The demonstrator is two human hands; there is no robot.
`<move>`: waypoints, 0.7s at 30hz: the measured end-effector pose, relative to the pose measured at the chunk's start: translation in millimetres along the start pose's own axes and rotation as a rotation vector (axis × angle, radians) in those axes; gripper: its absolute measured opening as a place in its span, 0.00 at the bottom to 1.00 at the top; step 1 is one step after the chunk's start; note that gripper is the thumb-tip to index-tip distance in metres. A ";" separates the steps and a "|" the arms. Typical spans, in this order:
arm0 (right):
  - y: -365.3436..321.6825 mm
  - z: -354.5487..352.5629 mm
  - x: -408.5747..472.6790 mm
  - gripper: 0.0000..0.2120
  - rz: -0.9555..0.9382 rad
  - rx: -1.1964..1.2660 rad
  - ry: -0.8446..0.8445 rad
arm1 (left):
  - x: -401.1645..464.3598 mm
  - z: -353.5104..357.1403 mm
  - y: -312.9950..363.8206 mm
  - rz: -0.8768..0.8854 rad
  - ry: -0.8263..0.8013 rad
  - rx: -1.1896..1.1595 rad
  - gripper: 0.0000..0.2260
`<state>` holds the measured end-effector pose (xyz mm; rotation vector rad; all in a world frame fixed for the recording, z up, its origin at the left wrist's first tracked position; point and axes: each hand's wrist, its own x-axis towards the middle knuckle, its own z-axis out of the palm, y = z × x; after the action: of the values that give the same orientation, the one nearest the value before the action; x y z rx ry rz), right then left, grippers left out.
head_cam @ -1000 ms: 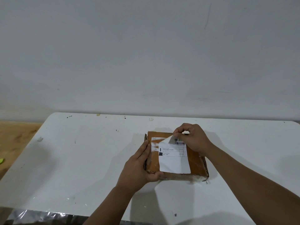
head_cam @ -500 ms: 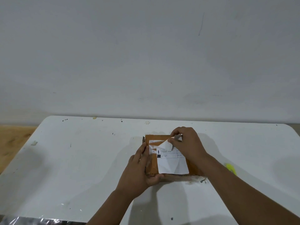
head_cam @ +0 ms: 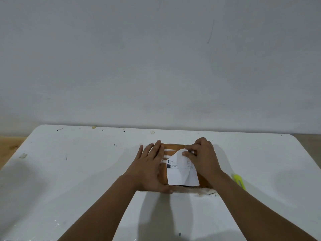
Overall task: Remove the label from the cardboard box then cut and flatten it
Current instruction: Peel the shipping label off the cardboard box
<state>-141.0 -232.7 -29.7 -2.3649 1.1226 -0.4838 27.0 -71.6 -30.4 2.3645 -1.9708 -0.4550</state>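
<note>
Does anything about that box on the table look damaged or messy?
Yes. The box's near bottom edge looks ragged and torn by the table. The label is half peeled, its top corner folded over, leaving white paper scraps stuck on the cardboard.

The brown box (head_cam: 182,187) lay flat on the white surface (head_cam: 69,171), its near edge frayed. The white label (head_cam: 180,173) on its top was partly peeled, its far left corner folded over toward the right, leaving torn white scraps on the cardboard.
</note>
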 end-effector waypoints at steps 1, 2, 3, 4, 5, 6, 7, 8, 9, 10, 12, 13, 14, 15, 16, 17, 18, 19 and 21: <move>-0.5 0.1 1.7 0.14 0.007 0.004 -0.006 | 4.1 -5.1 0.3 0.013 -0.009 0.031 0.66; -0.8 0.4 3.1 0.14 0.010 0.005 -0.014 | 8.7 -9.3 0.2 0.029 -0.017 0.048 0.67; -0.5 0.8 3.9 0.14 0.008 0.004 -0.019 | 13.5 -12.4 -0.4 0.041 -0.028 0.051 0.68; -0.1 0.8 4.4 0.14 0.009 0.005 -0.024 | 17.4 -14.2 -1.5 0.047 -0.042 0.044 0.69; 0.6 0.9 4.6 0.14 0.011 0.005 -0.028 | 20.4 -14.6 -3.1 0.045 -0.058 0.031 0.70; 1.3 1.2 4.9 0.13 0.009 0.004 -0.031 | 22.2 -13.6 -5.5 0.041 -0.069 0.013 0.70; 1.8 1.4 5.3 0.13 0.001 -0.001 -0.033 | 22.9 -11.9 -7.5 0.037 -0.068 -0.009 0.70; 2.1 1.6 5.4 0.13 -0.008 -0.005 -0.035 | 23.2 -9.9 -9.0 0.037 -0.054 -0.030 0.69; 2.1 1.8 5.0 0.12 -0.018 -0.003 -0.034 | 22.6 -8.1 -9.9 0.037 -0.032 -0.046 0.69; 2.0 1.6 4.2 0.12 -0.030 0.001 -0.032 | 21.4 -7.3 -10.1 0.036 -0.009 -0.057 0.68; 4.9 1.3 2.1 0.11 -0.068 0.009 -0.024 | 20.3 -6.3 -9.5 0.035 0.021 -0.076 0.67; 6.6 0.9 0.9 0.11 -0.090 0.013 -0.020 | 20.0 -5.8 -9.2 0.031 0.034 -0.085 0.67; 8.5 0.7 0.1 0.10 -0.110 0.022 -0.016 | 19.6 -5.3 -8.9 0.028 0.045 -0.090 0.67; 10.2 0.6 -0.5 0.10 -0.124 0.034 -0.010 | 19.4 -5.0 -8.6 0.026 0.052 -0.092 0.66; 11.6 0.7 -0.8 0.09 -0.133 0.045 -0.006 | 19.3 -4.8 -8.1 0.024 0.057 -0.093 0.66; 12.2 0.9 -1.0 0.08 -0.141 0.051 -0.006 | 19.3 -4.8 -8.0 0.022 0.060 -0.096 0.66; 12.3 1.0 -1.4 0.08 -0.147 0.056 -0.005 | 19.3 -4.8 -7.9 0.020 0.061 -0.098 0.66; 12.5 0.8 -1.9 0.07 -0.153 0.064 -0.004 | 19.0 -5.3 -7.5 0.018 0.061 -0.099 0.66; 12.7 -1.2 -2.1 0.07 -0.161 0.095 -0.007 | 18.2 -6.4 -7.4 0.017 0.060 -0.101 0.65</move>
<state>-150.7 -238.4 -36.0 -2.3818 0.8898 -0.5708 38.4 -88.8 -29.6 2.2726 -1.8937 -0.4654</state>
